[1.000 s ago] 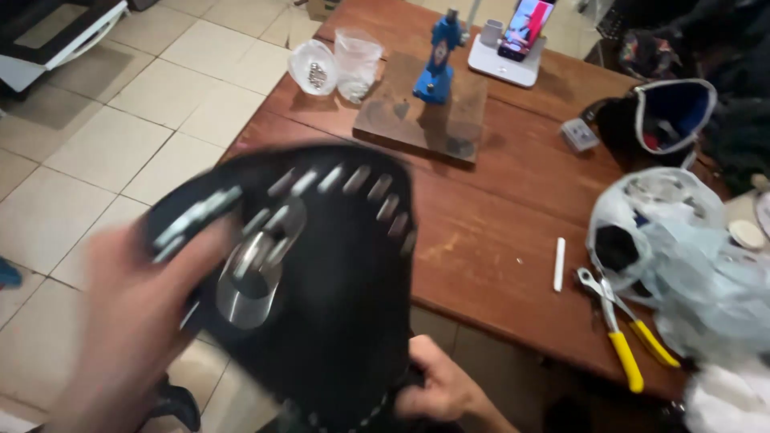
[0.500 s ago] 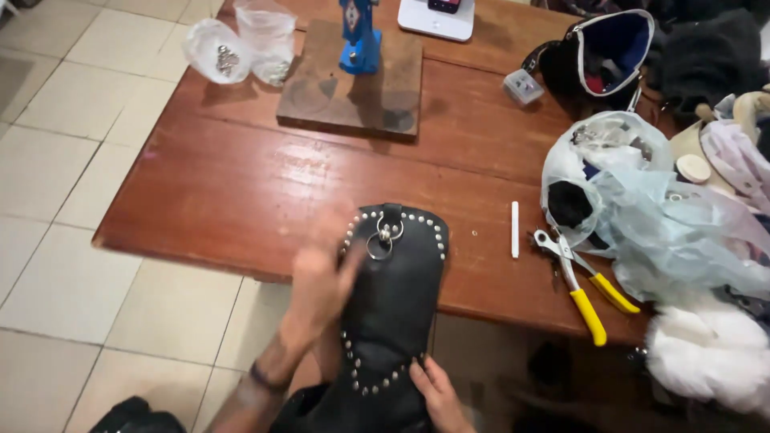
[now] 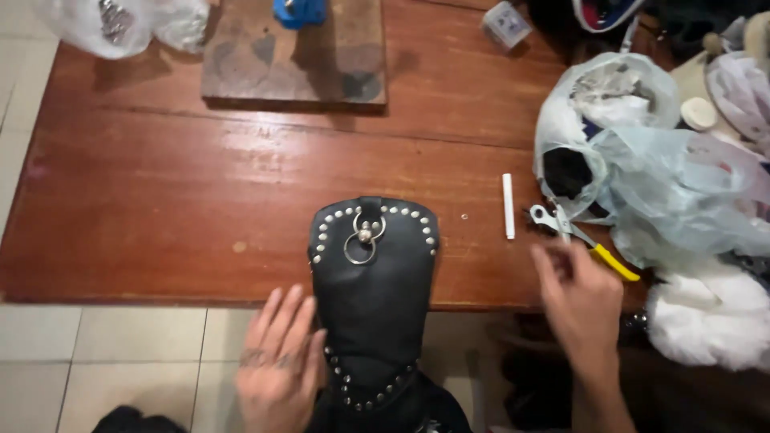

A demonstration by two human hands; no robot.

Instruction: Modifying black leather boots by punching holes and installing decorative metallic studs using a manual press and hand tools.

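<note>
A black leather piece (image 3: 373, 289) edged with metal studs lies over the near edge of the wooden table (image 3: 200, 200), a metal ring fixed near its top. My left hand (image 3: 277, 365) rests flat beside its left edge, fingers spread, holding nothing. My right hand (image 3: 581, 301) hovers with loosely curled fingers just short of the yellow-handled pliers (image 3: 577, 236). A small white stick (image 3: 508, 205) lies between the leather piece and the pliers.
Clear plastic bags (image 3: 642, 152) of material crowd the table's right side, with white fluff (image 3: 706, 317) below them. A wooden block (image 3: 297, 56) carrying a blue tool sits at the back. Another plastic bag (image 3: 120, 24) is at the back left. Tiled floor lies left.
The leather piece came down from in front of the camera onto the table edge. My right hand left it and moved right toward the pliers. My left hand slid to its left side.
</note>
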